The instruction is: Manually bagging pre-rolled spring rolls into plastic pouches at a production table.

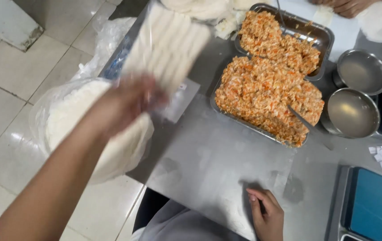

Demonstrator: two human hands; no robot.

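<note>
Upper left, the left hand (126, 105) grips a wrapper stack (166, 44), none filled yet; the right hand (269, 216) rests loosely curled and empty on the tabletop (213, 156) below full filling trays (269, 96).

Left arm: bare from the lower frame edge to the wrist; no sleeve, watch or bracelet visible. The left hand (126, 102) is motion-blurred, so finger detail cannot be resolved.

Right hand (267, 214): bare, ungloved, no rings visible; nails short and unpainted. The wrist is cut off by the near frame edge.

Clothing: a grey garment (177, 225) with soft folds covers the body at the near edge.
</note>
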